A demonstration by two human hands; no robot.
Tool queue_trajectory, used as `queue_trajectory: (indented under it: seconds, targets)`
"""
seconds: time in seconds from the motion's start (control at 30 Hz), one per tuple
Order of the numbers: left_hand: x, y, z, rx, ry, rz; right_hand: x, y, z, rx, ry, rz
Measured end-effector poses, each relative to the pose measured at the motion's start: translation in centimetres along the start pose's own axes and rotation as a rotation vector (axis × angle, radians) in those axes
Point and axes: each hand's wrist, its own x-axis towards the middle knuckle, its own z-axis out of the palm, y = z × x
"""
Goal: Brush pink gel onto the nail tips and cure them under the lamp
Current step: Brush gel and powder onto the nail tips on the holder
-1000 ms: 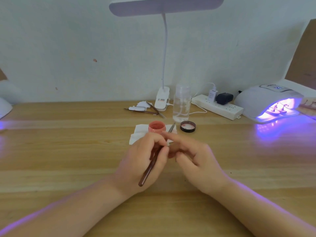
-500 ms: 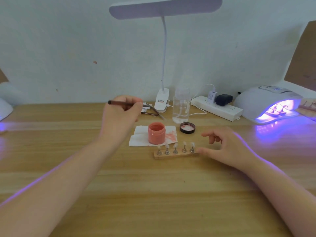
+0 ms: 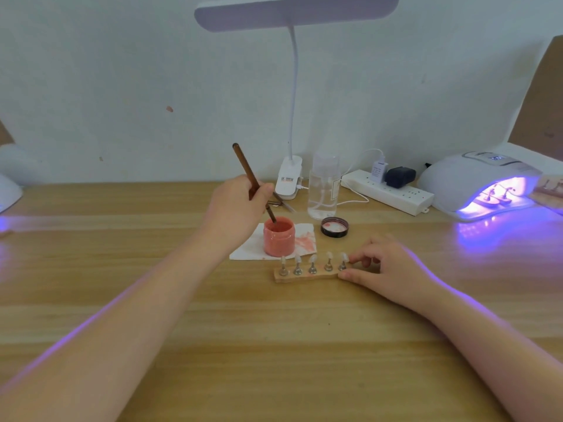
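While the left hand (image 3: 234, 208) grips a brown brush (image 3: 253, 181) with its fingers curled round the handle, the tip dips into the open pink gel jar (image 3: 279, 237) standing on a stained tissue (image 3: 304, 242). Just in front, on the worktop (image 3: 274, 345), a wooden holder (image 3: 306, 275) carries five nail tips (image 3: 313, 259); the right hand (image 3: 387, 266) pinches its right end. Far right, the curing lamp (image 3: 478, 181) glows violet over another holder.

Bare table (image 3: 274, 345) in front; jar (image 3: 279, 239), lid (image 3: 334, 227), bottle (image 3: 323, 190) crowd behind
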Motion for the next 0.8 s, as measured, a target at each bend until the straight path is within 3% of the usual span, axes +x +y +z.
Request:
queue_trajectory:
  seconds: [0.6,0.8]
  targets:
    - [0.7,-1.2,1.5,0.178,-0.13,-0.024,0.1,-1.4,1.1,-0.026,0.064,0.021]
    - [0.9,-1.3,1.2,0.107,-0.058,-0.03,0.0,-1.3,1.1,-0.034,0.067,0.022]
